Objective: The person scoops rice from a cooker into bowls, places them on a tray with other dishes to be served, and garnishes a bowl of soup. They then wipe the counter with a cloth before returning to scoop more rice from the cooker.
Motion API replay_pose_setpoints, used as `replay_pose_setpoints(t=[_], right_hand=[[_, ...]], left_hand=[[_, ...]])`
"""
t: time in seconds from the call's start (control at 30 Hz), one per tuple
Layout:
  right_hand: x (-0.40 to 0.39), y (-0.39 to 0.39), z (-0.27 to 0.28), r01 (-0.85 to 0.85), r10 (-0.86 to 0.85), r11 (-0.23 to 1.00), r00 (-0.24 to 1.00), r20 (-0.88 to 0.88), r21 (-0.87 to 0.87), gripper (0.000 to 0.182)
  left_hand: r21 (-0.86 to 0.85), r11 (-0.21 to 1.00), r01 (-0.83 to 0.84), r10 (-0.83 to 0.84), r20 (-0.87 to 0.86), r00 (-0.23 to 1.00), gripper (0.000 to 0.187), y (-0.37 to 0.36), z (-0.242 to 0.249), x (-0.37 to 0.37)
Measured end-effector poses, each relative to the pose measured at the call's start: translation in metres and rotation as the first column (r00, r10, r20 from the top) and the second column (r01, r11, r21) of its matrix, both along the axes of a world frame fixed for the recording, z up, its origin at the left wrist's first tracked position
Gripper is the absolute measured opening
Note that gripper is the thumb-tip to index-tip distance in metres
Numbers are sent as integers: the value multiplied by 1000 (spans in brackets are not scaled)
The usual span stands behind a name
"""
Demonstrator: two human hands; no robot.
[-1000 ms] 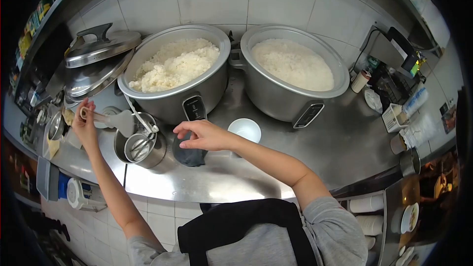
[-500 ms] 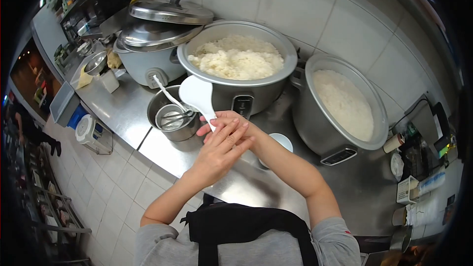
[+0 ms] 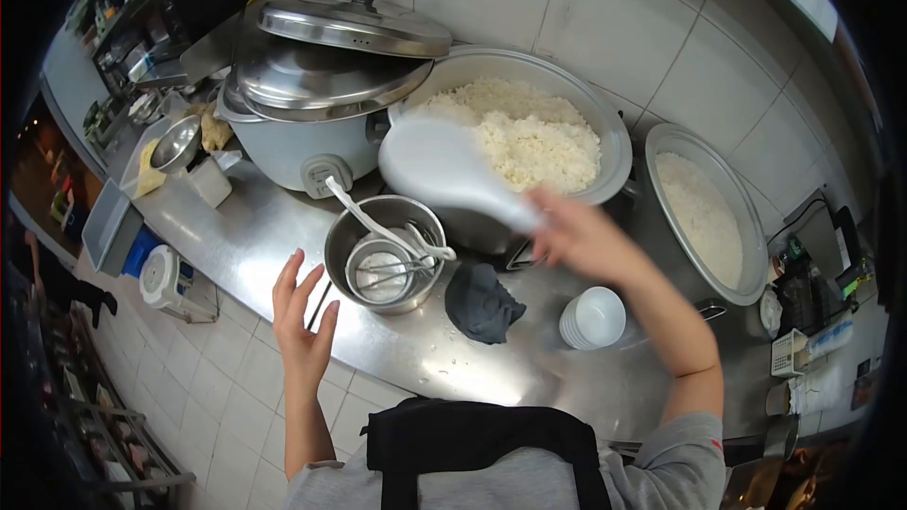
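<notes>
A white rice paddle point(image 3: 449, 165), blurred by motion, is gripped by its handle in my right hand point(image 3: 586, 238). Its broad blade hangs over the near rim of the middle rice cooker point(image 3: 616, 170), which holds cooked white rice point(image 3: 539, 142). My left hand point(image 3: 302, 307) is empty, fingers apart, beside a steel pot point(image 3: 338, 260). Inside that pot are a smaller metal cup point(image 3: 380, 291), a white-handled utensil point(image 3: 364, 217) and some metal tools. Between my hands a dark crumpled cloth point(image 3: 482, 304) lies on the counter. Below my right forearm stands a stack of white bowls point(image 3: 599, 317).
Another rice cooker point(image 3: 661, 217) with rice stands at the right. On the left, a closed cooker point(image 3: 293, 146) carries an extra steel lid point(image 3: 354, 26). The steel counter point(image 3: 416, 349) ends at a front edge above the tiled floor. A tiled wall point(image 3: 614, 19) rises behind.
My hands have separated: the right carried the paddle up and right, while the left moved left and opened. The dark cloth and the bowl stack have come into fuller view.
</notes>
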State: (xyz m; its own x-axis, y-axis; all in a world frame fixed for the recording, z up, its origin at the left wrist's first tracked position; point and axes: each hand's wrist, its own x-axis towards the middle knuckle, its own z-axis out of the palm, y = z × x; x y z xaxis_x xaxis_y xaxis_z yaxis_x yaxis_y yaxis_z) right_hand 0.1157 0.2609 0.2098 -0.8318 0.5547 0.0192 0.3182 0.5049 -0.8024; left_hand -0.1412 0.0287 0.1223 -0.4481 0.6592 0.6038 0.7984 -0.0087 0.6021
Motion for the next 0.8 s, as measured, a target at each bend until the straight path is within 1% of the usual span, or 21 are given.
replay_pose_setpoints(t=[0.03,0.1,0.17,0.2,0.27,0.3,0.37,0.4,0.43,0.5,0.53,0.6,0.63,0.7,0.73,0.8], right_hand=[[3,22,10,136,-134,991,987,-87,15,35],[8,86,19,233,-197,941,967,-163,247,32],[5,134,21,385,-415,813,909,-28,437,33],[0,152,15,382,-415,810,909,-26,444,33],[-12,182,1,336,-518,711,845,136,618,35],[-17,194,-5,329,-515,709,846,140,623,35],[-28,216,-16,100,-446,581,869,213,808,33],[-34,228,-22,45,-400,557,889,221,829,30],[-42,231,-19,42,-397,559,891,223,828,30],[-53,233,-16,-12,-342,646,889,303,764,29],[-57,229,-13,-15,-341,648,888,308,761,29],[-63,222,-10,-141,-288,589,884,369,796,28],[-61,222,-12,-143,-284,594,884,372,792,28],[-51,225,-13,-133,-194,619,929,315,774,28],[-46,222,-11,-134,-192,620,929,315,773,28],[-36,213,-7,-114,-212,673,917,338,731,28]], left_hand=[[2,1000,9,-9,5,1000,42,2,0,-8],[1,1000,17,-17,16,1000,42,8,1,-22],[8,1000,18,-18,14,1000,41,12,-2,-32],[-9,1000,20,-20,30,999,41,14,-3,-35],[-22,1000,17,-16,55,998,41,15,-7,-37],[-37,999,-14,17,71,997,40,15,-10,-38],[-54,997,-52,57,92,994,40,16,-18,-39],[-69,995,-78,85,115,990,40,16,-22,-39],[-87,991,-101,112,135,984,39,18,-25,-40],[-104,990,-99,113,142,983,39,24,-30,-40],[-114,989,-96,113,149,982,39,27,-33,-38],[-110,991,-76,92,146,985,39,35,-29,-34],[-100,993,-56,69,140,988,39,38,-27,-32],[-97,994,-44,57,138,989,39,41,-26,-30],[-89,996,-31,43,137,990,39,42,-26,-29],[-94,995,-36,49,136,990,38,41,-27,-29]])
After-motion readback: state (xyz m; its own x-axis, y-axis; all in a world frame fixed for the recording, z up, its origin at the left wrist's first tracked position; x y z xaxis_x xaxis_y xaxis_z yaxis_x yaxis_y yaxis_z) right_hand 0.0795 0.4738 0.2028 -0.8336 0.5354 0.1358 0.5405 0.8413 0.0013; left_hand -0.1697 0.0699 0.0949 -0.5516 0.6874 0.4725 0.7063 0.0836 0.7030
